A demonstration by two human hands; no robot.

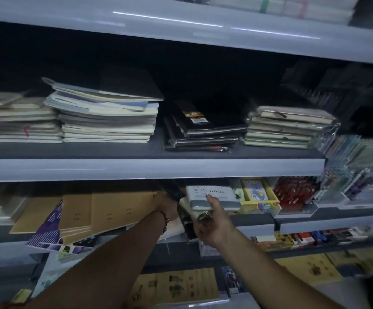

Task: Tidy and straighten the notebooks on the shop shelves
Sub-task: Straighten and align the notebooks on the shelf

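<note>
Right hand [212, 221] grips the grey notebook [212, 197], left hand [167, 207] clutches dark notebooks [173, 190] beside it, and those leaning brown notebooks [114, 212] look ready to slide off the shelf [152, 169].

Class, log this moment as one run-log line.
left hand: on dark notebooks | right hand: holds white notebook | shelf: lower

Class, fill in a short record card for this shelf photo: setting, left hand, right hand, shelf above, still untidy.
setting: shop shelves of stationery
left hand: reaching among dark notebooks; grip hidden
right hand: holds the grey-white NOTEBOOK
shelf above: flat piles, pale notebooks, black notebooks, wrapped ones
still untidy: brown notebooks leaning askew, left of the hands
</note>
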